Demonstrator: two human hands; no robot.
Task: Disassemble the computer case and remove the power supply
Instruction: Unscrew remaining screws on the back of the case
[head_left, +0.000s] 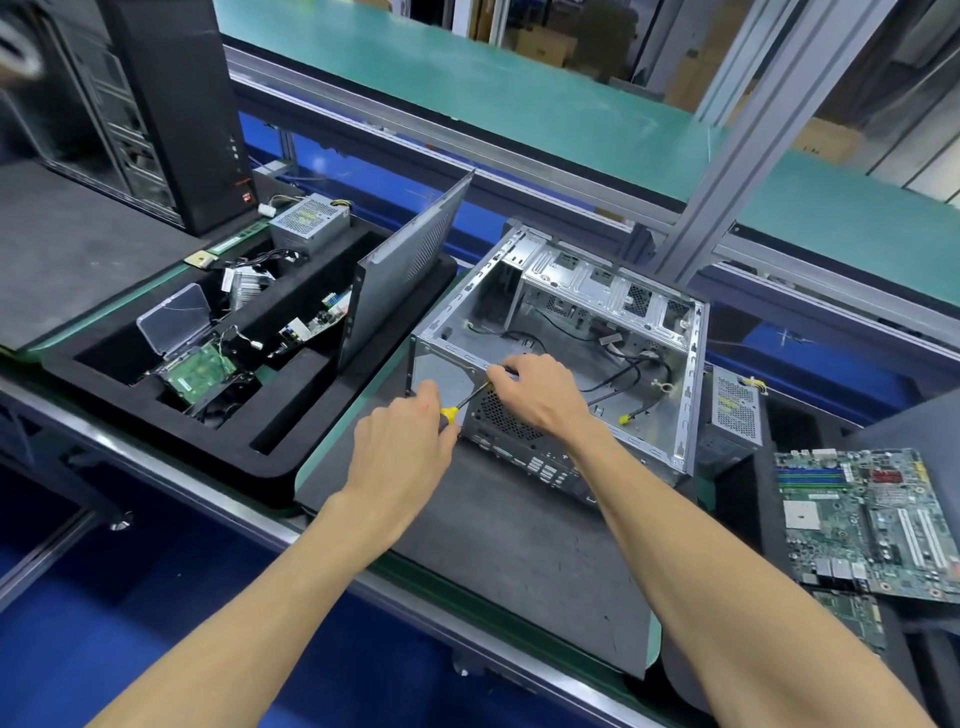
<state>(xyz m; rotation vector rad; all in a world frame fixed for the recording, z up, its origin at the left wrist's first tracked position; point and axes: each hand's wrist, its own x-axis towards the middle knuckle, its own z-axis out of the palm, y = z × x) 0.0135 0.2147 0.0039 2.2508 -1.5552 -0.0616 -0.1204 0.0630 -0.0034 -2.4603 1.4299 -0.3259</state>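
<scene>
An open grey computer case (685, 384) lies on its side on a dark mat, its interior holding loose black cables. My left hand (402, 447) grips the yellow and black handle of a screwdriver (451, 413) whose shaft points up and right at the case's rear panel. My right hand (540, 392) pinches the screwdriver's shaft near its tip, against the rear top edge of the case. Whether a power supply sits inside the near left corner of the case is hidden by the rear panel and my hands.
The removed side panel (400, 270) leans in a black foam tray (171, 395) with a hard drive, boards and a power supply unit (310, 222). Another power supply (735, 410) and motherboards (862, 519) lie right. A black tower (171, 104) stands back left.
</scene>
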